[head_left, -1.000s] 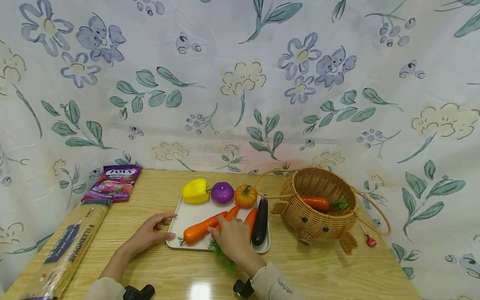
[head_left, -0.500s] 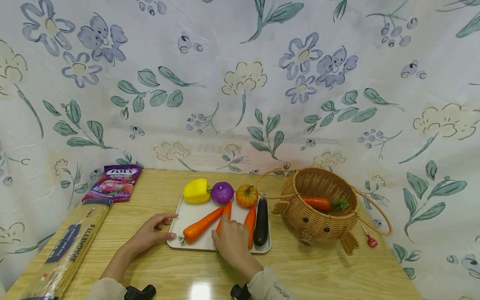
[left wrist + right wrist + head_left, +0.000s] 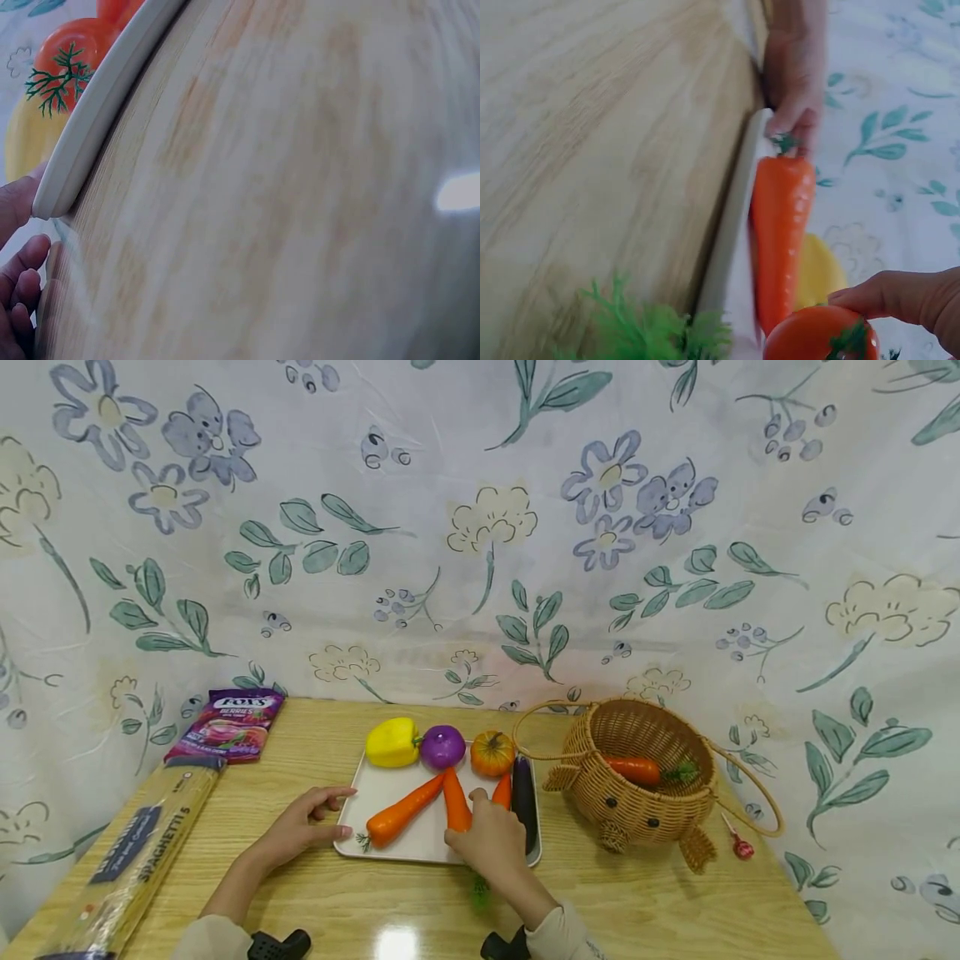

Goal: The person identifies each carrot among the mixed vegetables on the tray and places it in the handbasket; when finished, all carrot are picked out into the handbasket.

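My left hand touches the left rim of the white tray with thumb and fingertips; in the left wrist view the fingers lie beside the rim. My right hand grips the lower end of the middle carrot, its thumb at the carrot's left side. In the right wrist view, a digit touches that carrot. The left carrot slants alone. Beyond the hand are a partly covered right carrot and an eggplant.
Yellow pepper, purple onion and small pumpkin line the tray's back. At right stand a wicker basket holding a carrot and a lollipop. Candy bag and spaghetti pack lie at left.
The middle carrot's tip has shifted left and its lower end right. My right hand has moved right, partly covering the right carrot. The left hand stays at the rim.
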A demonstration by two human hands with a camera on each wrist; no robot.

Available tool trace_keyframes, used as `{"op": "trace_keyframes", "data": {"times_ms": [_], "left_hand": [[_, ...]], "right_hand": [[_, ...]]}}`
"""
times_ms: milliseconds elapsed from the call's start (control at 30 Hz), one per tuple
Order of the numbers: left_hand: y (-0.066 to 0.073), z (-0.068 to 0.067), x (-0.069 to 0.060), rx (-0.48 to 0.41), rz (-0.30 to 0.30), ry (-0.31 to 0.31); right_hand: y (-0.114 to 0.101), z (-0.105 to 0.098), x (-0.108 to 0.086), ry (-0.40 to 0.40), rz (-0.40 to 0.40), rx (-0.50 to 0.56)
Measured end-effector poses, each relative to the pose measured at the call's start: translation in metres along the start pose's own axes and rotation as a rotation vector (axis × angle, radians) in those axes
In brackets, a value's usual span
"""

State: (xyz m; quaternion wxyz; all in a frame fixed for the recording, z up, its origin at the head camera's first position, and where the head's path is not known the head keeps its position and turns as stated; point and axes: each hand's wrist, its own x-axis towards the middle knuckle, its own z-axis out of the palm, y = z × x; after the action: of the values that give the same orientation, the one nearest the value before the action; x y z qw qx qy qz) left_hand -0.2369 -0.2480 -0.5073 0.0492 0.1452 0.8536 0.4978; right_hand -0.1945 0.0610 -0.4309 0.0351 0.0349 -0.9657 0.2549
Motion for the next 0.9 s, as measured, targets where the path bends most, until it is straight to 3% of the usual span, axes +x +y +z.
{"op": "trace_keyframes", "data": {"times_ms": [100, 300, 600, 900], "left_hand": [[0.001, -0.001, 0.001, 0.002, -0.003, -0.004], [0.001, -0.002, 0.003, -0.012, -0.01, -0.016], [-0.001, -0.001, 0.003, -0.012, -0.003, -0.02], [0.002, -0.002, 0.001, -0.021, -0.001, -0.026]], "right_hand": [[0.008, -0.011, -0.002, -0.033, -0.009, 0.086], [0.023, -0.027, -0.004, -0.089, -0.113, 0.257], [0.042, -0.048, 0.006, -0.205, -0.226, 0.397], [0.057, -0.071, 0.012, -0.295, -0.24, 0.39]]}}
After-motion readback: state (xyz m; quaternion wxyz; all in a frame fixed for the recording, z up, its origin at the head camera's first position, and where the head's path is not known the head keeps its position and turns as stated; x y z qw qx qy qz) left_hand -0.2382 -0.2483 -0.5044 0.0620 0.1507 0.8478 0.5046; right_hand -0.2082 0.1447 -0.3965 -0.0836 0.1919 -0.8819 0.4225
